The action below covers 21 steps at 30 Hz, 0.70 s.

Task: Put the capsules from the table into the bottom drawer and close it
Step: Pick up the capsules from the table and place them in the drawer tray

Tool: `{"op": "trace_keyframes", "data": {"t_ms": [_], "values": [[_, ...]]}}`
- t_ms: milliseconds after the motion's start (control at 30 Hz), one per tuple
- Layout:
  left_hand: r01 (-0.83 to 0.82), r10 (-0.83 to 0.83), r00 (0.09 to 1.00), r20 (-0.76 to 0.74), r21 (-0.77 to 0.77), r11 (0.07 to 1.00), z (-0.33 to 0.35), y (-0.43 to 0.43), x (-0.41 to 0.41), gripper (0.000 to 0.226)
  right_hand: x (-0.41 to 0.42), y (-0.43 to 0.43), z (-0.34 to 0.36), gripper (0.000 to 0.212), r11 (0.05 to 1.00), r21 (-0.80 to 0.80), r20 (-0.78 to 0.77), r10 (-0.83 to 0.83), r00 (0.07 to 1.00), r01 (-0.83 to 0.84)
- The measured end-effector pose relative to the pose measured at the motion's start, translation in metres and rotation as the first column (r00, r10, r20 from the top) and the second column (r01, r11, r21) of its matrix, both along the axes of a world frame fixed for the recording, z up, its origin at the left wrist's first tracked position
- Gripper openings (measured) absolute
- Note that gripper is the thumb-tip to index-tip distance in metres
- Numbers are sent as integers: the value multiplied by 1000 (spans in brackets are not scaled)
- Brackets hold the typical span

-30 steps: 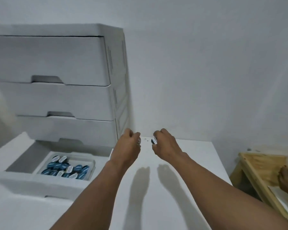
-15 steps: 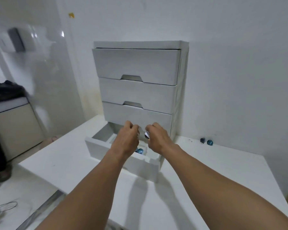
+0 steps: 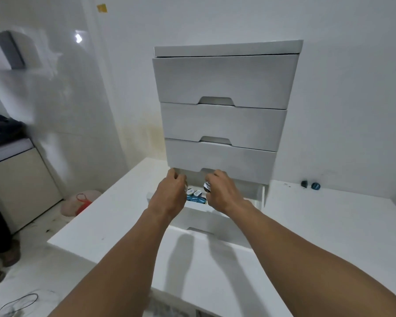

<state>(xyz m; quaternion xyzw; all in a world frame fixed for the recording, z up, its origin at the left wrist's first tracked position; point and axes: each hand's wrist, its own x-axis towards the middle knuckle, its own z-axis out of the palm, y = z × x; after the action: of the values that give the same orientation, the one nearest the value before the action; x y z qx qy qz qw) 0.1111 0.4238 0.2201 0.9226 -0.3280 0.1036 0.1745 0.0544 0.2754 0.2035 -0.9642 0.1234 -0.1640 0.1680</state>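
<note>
A white drawer unit (image 3: pixel 224 88) stands on the white table (image 3: pixel 318 225). Its bottom drawer (image 3: pixel 206 223) is pulled out, and several blue capsules (image 3: pixel 195 197) lie inside. My left hand (image 3: pixel 169 195) hovers over the open drawer with its fingers curled round a capsule that barely shows. My right hand (image 3: pixel 224 193) is beside it above the drawer, pinching a capsule (image 3: pixel 207 186) with a white lid. Two more blue capsules (image 3: pixel 310 184) sit on the table by the wall, right of the unit.
The three upper drawers are closed. Left of the table is a tiled floor with a pink bag (image 3: pixel 80 201), a cable (image 3: pixel 16 304) and a low cabinet (image 3: pixel 16 186). A person's feet (image 3: pixel 0 261) stand at the far left.
Both hands carried capsules from the table's right side over to the open bottom drawer. The view swung left and now faces the drawer unit head-on.
</note>
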Motion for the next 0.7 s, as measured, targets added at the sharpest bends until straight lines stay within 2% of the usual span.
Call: {"op": "trace_keyframes", "data": {"t_ms": [400,567,700], "values": [[138,-138,990,-18,49,989,-34,-57,104,42,102,-46,-37,34,989,68,-53,-130,990,133],[192,-191,981,-24,80,978,-57,-91,151,39,136,-73,-67,33,983,86,-138,-147,979,160],[231,-220,969,-113,95,968,-86,-112,168,35,143,-92,-92,33,976,107,-224,-162,961,189]]}}
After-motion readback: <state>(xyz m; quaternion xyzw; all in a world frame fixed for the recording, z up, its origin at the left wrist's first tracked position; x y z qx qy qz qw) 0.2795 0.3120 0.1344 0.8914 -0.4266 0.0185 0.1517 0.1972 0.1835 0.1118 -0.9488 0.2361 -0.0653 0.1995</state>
